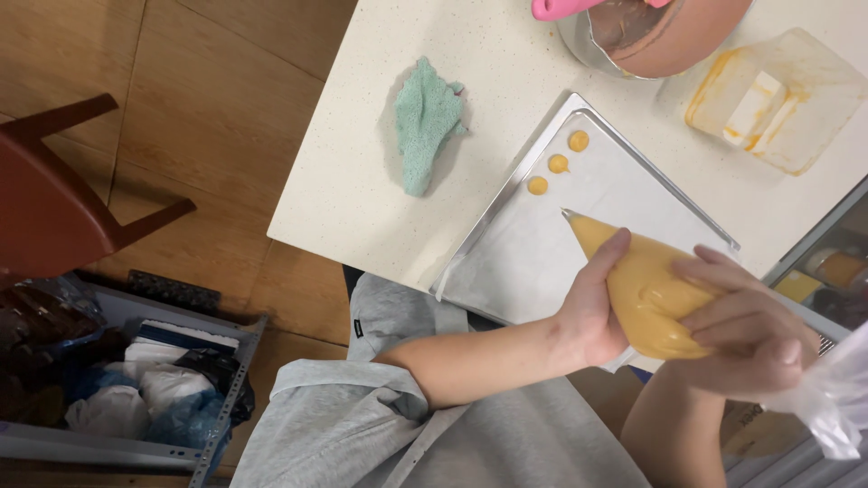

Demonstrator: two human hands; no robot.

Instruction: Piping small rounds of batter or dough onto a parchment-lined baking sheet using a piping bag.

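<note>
A clear piping bag (644, 294) full of yellow batter is gripped by both hands above a metal baking tray (520, 267) lined with white paper. My left hand (588, 316) wraps the bag's lower part, thumb up along its side. My right hand (746, 339) closes over the fat upper end, where the loose plastic trails off to the right. The nozzle end points up-left, hovering over the paper just below a row of three small yellow dabs (559, 164) near the tray's far corner.
A green cloth (425, 122) lies on the white counter (344, 181) left of the tray. A mixing bowl (655, 41) with a pink spatula (561, 7) and a batter-smeared plastic container (778, 99) sit beyond. A brown chair (54, 199) and a metal shelf with bags (136, 380) stand on the floor.
</note>
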